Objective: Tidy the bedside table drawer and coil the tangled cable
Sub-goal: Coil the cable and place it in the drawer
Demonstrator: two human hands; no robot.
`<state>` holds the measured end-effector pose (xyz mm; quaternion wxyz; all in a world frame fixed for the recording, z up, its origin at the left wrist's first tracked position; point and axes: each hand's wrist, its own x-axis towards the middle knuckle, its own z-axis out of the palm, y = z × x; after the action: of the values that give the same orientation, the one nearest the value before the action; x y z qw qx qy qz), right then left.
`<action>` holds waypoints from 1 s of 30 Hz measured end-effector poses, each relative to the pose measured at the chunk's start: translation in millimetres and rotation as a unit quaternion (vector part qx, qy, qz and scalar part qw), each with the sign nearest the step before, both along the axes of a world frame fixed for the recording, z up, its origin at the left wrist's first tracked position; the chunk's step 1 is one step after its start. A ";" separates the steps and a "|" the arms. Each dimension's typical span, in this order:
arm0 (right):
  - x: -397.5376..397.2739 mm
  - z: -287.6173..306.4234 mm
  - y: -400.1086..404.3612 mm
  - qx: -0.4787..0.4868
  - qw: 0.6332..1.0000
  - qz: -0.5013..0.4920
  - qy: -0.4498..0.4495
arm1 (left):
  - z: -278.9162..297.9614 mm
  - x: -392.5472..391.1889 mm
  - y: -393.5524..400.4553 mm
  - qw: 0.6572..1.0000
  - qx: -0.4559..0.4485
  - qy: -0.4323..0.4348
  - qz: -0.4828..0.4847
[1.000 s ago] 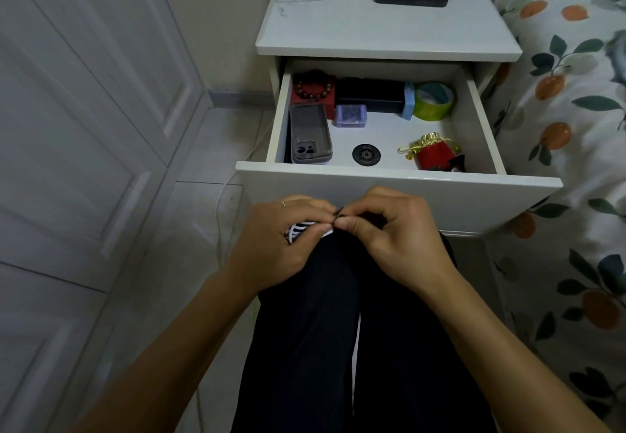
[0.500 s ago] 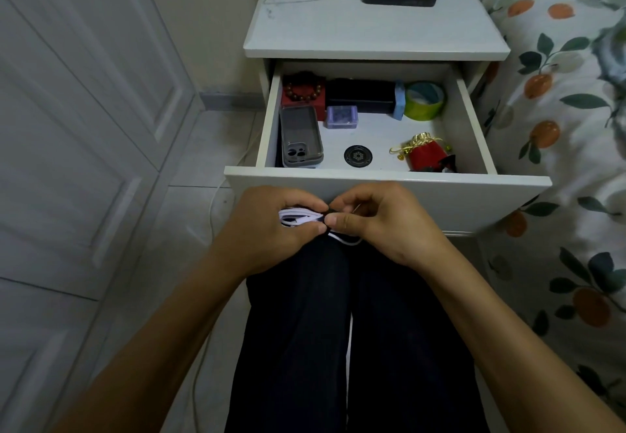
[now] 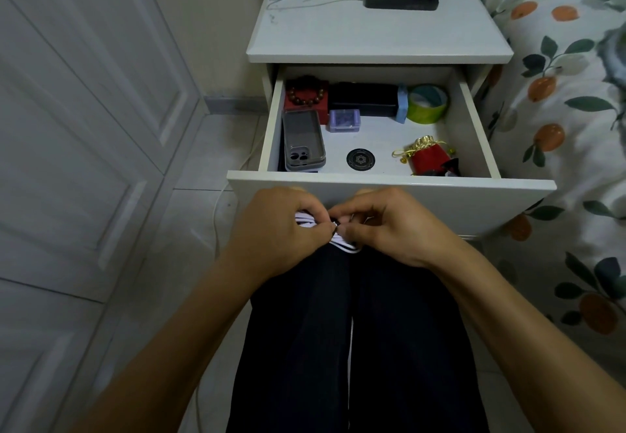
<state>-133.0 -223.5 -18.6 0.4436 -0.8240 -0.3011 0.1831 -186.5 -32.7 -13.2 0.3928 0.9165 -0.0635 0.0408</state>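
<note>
Both forearms reach in from 7 and 5 o'clock and meet above the person's lap. The left hand and right hand sit knuckles up, fingertips almost touching at the centre, fingers curled and pinching a bundled white cable.

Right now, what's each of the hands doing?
Left hand: grips the coiled white cable.
Right hand: pinches the same cable at the bundle's middle.

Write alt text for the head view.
Both hands, left hand and right hand, pinch a coiled white cable over the lap, before an open bedside drawer holding phone cases, a red pouch and green tape.
</note>
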 end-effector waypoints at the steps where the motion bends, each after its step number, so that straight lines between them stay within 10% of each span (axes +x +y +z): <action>1: 1.9 -0.2 -1.1 -0.005 1.000 0.005 -0.001 | -2.7 -1.2 -0.2 1.000 -0.005 -0.005 0.006; 17: 23.4 6.9 8.7 -0.032 0.994 0.060 -0.082 | -12.7 -10.8 1.0 0.995 -0.066 -0.009 0.073; 30: 29.4 4.7 15.7 -0.028 0.926 0.173 -0.335 | -19.0 -8.7 13.6 0.992 -0.115 -0.009 0.054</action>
<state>-103.6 -207.8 -13.9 0.2553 -0.7842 -0.5651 -0.0215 -195.1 -19.1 -32.2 0.4925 0.8668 -0.0127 0.0771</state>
